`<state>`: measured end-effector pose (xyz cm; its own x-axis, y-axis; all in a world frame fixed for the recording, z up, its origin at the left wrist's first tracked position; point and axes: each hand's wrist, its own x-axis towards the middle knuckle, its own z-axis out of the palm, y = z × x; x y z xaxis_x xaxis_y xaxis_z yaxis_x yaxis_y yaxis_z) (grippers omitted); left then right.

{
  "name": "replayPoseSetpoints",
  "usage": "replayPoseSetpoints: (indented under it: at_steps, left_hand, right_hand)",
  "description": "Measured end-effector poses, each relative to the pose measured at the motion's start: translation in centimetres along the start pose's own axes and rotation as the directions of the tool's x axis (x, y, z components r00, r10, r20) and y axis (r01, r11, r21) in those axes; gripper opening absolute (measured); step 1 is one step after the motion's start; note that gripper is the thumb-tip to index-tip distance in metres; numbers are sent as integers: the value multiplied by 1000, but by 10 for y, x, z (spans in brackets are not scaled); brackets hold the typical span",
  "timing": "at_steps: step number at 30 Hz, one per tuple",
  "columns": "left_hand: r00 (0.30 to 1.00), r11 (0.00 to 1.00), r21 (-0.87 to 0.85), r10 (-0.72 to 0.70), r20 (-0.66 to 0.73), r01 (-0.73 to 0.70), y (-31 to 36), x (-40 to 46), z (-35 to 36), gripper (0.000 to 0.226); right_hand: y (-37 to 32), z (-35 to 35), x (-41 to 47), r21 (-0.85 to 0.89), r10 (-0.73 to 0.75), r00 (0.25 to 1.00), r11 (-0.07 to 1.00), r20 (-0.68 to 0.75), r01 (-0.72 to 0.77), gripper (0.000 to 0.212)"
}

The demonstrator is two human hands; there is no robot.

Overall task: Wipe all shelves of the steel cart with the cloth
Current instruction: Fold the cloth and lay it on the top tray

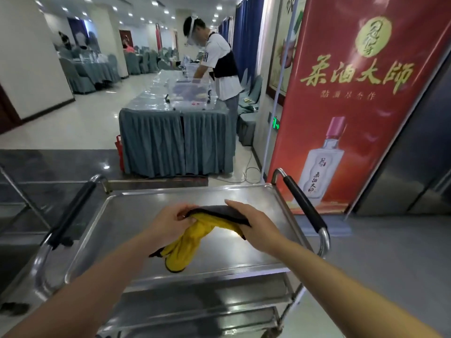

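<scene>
The steel cart (185, 269) is bare polished metal, its top shelf (127, 215) smooth and mirror-bright with a soft haze near the far edge; the side handles (303, 203) wear matt black sleeves over shiny chrome tube. The cloth (188, 242) looks soft and plush, yellow on one face, dark grey on the other. The floor (61, 162) is glossy tile, the banner (353, 106) smooth printed sheet, the table skirt (175, 140) pleated matt fabric

A yellow cloth (185, 242) with a dark grey reverse hangs bunched above the top shelf (244, 250) of the steel cart (280, 284) — shiny, with lower shelves visible beneath.
</scene>
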<state>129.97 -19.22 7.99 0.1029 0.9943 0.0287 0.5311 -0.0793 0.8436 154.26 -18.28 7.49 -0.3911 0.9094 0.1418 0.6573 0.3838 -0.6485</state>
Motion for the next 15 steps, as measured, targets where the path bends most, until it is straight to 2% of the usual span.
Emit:
replayPoseSetpoints:
  at_steps: [5, 10, 12, 15]
  left_hand:
    - [988, 988, 67, -140, 68, 135, -18, 23, 11, 8]
    - [987, 962, 251, -136, 84, 111, -58, 67, 6, 12]
    - [975, 943, 298, -188, 119, 146, -78, 84, 9, 13]
    - [956, 944, 259, -249, 153, 204, -106, 116, 17, 24]
  right_hand:
    - [41, 0, 21, -19, 34, 998, 999, 50, -33, 51]
    - [65, 11, 54, -68, -9, 988, 998, 155, 19, 42]
    - [71, 20, 71, -68, -13, 980, 997, 197, 27, 38]
    - [84, 30, 101, -38, 31, 981, 999, 190, -24, 36]
